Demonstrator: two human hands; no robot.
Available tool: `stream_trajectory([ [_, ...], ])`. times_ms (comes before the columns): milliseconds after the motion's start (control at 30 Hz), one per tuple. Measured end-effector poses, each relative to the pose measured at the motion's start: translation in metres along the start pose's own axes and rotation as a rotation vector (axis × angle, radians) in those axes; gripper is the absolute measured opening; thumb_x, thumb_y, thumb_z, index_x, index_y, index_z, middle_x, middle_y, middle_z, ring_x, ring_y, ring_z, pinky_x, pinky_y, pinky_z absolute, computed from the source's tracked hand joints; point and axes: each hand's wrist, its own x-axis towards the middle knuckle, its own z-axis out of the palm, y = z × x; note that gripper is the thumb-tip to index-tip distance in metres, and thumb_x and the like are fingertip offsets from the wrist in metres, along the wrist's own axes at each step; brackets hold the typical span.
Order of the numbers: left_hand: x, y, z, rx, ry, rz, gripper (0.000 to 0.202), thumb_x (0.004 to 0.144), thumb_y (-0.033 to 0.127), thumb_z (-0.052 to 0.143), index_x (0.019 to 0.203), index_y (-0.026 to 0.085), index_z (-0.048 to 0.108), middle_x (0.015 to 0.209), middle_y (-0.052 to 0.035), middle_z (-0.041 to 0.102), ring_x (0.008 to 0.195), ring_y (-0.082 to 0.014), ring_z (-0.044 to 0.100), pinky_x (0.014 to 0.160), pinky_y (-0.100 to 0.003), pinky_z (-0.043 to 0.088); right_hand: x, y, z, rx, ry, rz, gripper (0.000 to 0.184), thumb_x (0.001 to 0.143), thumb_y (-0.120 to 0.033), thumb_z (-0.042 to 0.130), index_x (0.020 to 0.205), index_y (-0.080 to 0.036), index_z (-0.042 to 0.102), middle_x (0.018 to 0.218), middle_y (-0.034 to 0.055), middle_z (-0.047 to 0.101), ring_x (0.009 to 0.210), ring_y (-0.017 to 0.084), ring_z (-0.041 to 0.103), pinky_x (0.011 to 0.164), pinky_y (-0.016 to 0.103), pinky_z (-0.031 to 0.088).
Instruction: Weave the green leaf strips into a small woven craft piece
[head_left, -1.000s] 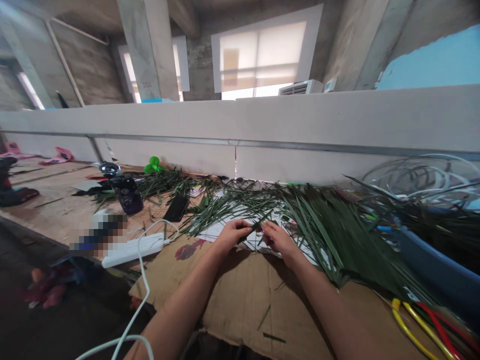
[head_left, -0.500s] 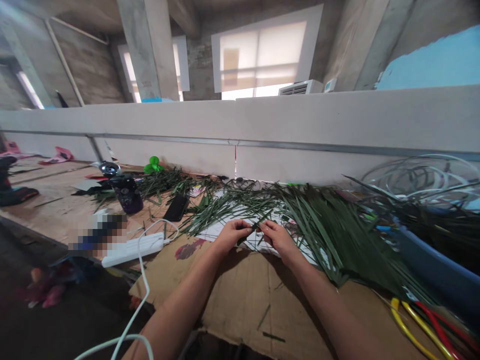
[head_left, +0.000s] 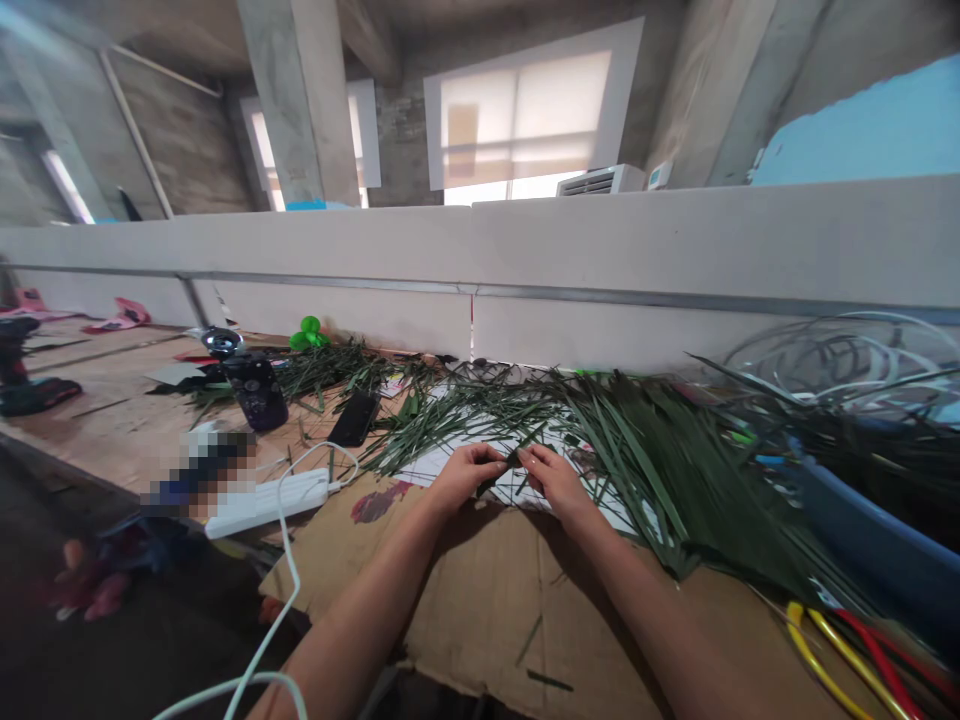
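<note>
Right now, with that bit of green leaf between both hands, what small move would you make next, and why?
I'd probably lift the narrow green leaf strip slightly off the pile of long green leaves. The left hand and right hand both have their fingertips on it, so it seems secure, but loose leaves lie directly beneath and could snag it.

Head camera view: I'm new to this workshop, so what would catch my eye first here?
The big spread of long green leaf strips across the bench stands out most, thickest to the right. At its near edge, the left hand and right hand pinch a thin green strip. Bright yellow and red cords show at lower right, and a white power strip lies left of the hands.
</note>
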Motion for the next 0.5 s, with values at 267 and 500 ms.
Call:
stream_trajectory([
  [267, 0.0, 0.001, -0.003, -0.009, 0.002, -0.002, 0.025, 0.062, 0.038, 0.083, 0.066, 0.018, 0.068, 0.062, -0.0006, 0.058, 0.057, -0.0118, 0.047, 0.056, -0.026, 0.034, 0.002, 0.006, -0.002, -0.067, 0.033, -0.01, 0.045, 0.077, -0.067, 0.061, 0.07, -0.023, 0.062, 0.046, -0.0072, 0.038, 0.045, 0.013, 0.033, 0.046, 0.027, 0.022],
  [500, 0.003, -0.014, -0.004, 0.046, -0.046, 0.007, 0.023, 0.067, 0.037, 0.078, 0.07, 0.017, 0.066, 0.063, 0.0009, 0.055, 0.058, -0.0109, 0.045, 0.058, -0.025, 0.033, 0.002, 0.011, 0.003, -0.095, 0.035, -0.022, 0.047, 0.079, -0.07, 0.056, 0.07, -0.023, 0.058, 0.047, -0.007, 0.04, 0.046, 0.013, 0.034, 0.047, 0.026, 0.025],
])
